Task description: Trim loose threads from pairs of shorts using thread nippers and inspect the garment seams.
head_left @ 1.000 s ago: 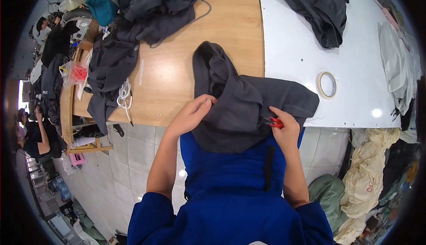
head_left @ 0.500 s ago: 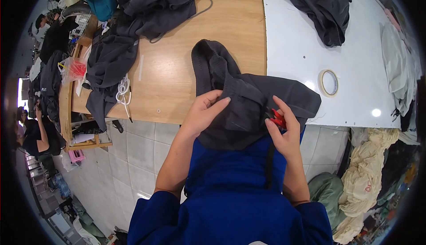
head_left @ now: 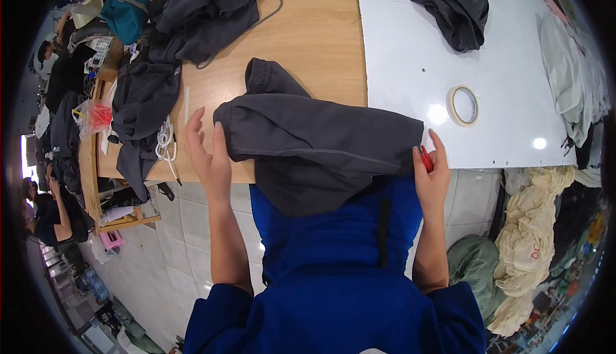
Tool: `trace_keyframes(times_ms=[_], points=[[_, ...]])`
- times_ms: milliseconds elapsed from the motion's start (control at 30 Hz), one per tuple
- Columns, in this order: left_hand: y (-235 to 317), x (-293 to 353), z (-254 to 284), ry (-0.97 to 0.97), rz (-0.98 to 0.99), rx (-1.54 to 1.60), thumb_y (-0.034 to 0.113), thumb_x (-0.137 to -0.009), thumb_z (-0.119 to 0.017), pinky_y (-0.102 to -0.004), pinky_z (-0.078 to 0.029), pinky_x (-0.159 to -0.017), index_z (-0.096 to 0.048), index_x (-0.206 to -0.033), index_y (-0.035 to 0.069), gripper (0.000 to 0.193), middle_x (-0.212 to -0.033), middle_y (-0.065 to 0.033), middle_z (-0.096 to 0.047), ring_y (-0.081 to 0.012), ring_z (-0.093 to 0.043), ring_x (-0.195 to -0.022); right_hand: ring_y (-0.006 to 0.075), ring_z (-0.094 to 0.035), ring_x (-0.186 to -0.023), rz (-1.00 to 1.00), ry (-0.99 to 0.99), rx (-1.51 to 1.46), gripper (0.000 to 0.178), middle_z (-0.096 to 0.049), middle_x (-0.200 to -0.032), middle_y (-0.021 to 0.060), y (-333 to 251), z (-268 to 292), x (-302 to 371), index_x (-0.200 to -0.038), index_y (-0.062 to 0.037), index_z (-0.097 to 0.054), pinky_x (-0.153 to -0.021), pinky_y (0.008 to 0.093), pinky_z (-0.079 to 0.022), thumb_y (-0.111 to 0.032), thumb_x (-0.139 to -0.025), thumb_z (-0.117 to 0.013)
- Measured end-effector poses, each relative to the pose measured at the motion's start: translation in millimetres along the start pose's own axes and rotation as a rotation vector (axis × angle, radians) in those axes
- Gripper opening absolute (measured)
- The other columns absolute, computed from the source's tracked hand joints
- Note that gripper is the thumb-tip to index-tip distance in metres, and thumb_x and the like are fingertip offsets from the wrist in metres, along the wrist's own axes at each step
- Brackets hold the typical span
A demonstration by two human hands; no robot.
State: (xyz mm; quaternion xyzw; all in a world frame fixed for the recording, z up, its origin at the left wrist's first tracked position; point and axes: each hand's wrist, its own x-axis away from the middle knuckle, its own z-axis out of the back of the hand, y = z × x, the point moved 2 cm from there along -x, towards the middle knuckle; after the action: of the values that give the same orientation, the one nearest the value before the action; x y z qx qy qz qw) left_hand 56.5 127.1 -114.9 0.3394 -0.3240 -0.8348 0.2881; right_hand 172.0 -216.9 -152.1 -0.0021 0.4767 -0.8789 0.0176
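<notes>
A dark grey garment (head_left: 321, 129) lies across the table's front edge and hangs partly over my lap. One tube-like section of it is stretched sideways between my two hands, with a seam line running along it. At its left end my left hand (head_left: 210, 155) has its fingers spread, the thumb against the cloth edge. My right hand (head_left: 435, 171) is at the section's right end, closed around small red-handled thread snips (head_left: 427, 159). Its fingertips are next to the hem, and the snips' blades are mostly hidden. A ribbed opening (head_left: 258, 75) of the garment sticks up behind the stretched section.
A roll of tape (head_left: 462, 106) rests on the white tabletop (head_left: 417, 91). More dark grey garments (head_left: 446, 8) lie at the back and left, beside a white cord (head_left: 165, 142). Cream fabric (head_left: 529, 245) is heaped at the right. People sit at the far left.
My hands have moved apart, the left one leftward and opening, the right one slightly rightward with the snips. The garment has gone from bunched to laid out sideways. The view has shifted a little.
</notes>
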Motion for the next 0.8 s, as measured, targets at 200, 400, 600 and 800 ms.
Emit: trace_keyframes(times_ms=[200,400,600,800], points=[[61,42,-35,-0.224,-0.382,0.314,-0.005,-0.085,-0.053,-0.0282,-0.042,-0.087,-0.058,-0.101,0.001,0.018,-0.118,-0.0146,-0.050,-0.0202,-0.054,-0.100,0.0047,-0.036,-0.055,-0.269,-0.167,-0.183,0.015,-0.043,-0.060,-0.0057,32,4,-7,-0.092,-0.0007,-0.064,-0.052,0.0201,-0.030,-0.015,-0.088,-0.062],[110,98,-96,-0.900,-0.055,0.552,0.024,-0.079,-0.072,-0.0277,-0.046,-0.081,-0.046,-0.126,0.006,0.057,-0.112,-0.0148,-0.054,-0.0187,-0.056,-0.097,0.0013,-0.040,-0.060,-0.357,-0.454,-0.818,0.011,-0.051,-0.069,-0.0075,-18,-14,12,-0.093,-0.0025,-0.066,-0.055,0.0164,-0.030,-0.011,-0.088,-0.062],[74,72,-92,-0.620,0.722,1.091,0.014,-0.094,-0.053,-0.0186,-0.044,-0.074,-0.061,-0.100,0.001,0.015,-0.092,0.0017,-0.061,-0.0024,-0.053,-0.082,0.0027,-0.038,-0.063,-0.144,-0.235,-0.702,0.026,-0.045,-0.069,-0.0054,-36,-11,-10,-0.117,-0.0010,-0.060,-0.057,0.0173,-0.030,-0.011,-0.094,-0.051],[58,23,-50,-0.434,0.631,1.060,0.013,-0.095,-0.050,-0.0207,-0.045,-0.083,-0.060,-0.108,-0.001,0.021,-0.102,-0.0032,-0.064,-0.0072,-0.058,-0.092,0.0059,-0.043,-0.080,-0.009,-0.426,-0.522,0.029,-0.050,-0.110,0.0005,-19,-23,-7,-0.119,-0.0073,-0.060,-0.072,0.0174,-0.037,-0.005,-0.091,-0.052]])
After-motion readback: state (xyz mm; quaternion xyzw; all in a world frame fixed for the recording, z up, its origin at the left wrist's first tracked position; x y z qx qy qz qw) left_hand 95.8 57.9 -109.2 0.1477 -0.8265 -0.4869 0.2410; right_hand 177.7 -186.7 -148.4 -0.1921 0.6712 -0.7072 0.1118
